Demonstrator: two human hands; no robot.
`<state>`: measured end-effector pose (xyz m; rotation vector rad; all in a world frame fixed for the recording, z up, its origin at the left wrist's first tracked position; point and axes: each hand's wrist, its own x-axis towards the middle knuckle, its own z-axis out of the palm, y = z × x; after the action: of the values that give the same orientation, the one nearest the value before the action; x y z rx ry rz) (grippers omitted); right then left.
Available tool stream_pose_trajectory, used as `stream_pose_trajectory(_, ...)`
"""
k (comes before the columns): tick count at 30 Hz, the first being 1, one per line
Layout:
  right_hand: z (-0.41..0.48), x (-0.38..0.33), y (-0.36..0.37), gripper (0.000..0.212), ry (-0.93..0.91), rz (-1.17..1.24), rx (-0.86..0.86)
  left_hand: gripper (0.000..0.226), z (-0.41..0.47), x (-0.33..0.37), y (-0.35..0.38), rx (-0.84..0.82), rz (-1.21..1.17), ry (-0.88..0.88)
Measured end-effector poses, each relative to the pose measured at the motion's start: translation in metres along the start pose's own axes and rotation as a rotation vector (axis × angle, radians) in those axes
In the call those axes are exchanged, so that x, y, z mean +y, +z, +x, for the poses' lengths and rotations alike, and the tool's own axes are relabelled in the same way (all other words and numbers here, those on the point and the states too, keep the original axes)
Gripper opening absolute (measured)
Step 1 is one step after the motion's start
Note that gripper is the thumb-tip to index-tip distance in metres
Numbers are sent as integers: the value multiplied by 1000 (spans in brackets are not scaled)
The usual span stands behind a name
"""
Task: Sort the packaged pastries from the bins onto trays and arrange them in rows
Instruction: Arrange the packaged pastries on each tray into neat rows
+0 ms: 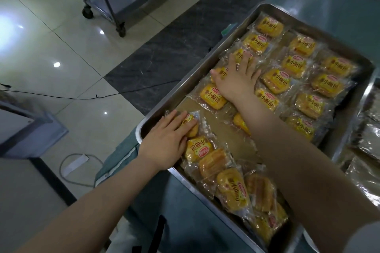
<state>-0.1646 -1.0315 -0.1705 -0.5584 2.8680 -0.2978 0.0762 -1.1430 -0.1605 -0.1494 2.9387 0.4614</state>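
Pastry [192,128] under left hand [164,146], right hand [236,80] flat on row [211,96]

There it is, 小面包 in red characters on the yellow wrappers, row after row, sharpest on the pastry pack [211,96] nearest in the left row. Each carries a red oval logo [216,90], its lettering too small to read. One loose pack [198,148] shows 小面包 upside down.
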Motion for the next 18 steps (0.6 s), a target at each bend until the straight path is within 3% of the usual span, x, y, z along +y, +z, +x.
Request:
stream_pose_trajectory(5,-37,-18,21,96,-96,-44,57,53,1,0,2,5,3,8)
stream_pose_trajectory(12,-35,-18,19,94,-40,-20,-23,52,0,-2,2,14,2,12)
stream_pose_trajectory(18,-95,-13,3,73,-219,285,67,58,1,-2,4,94,-79,-16)
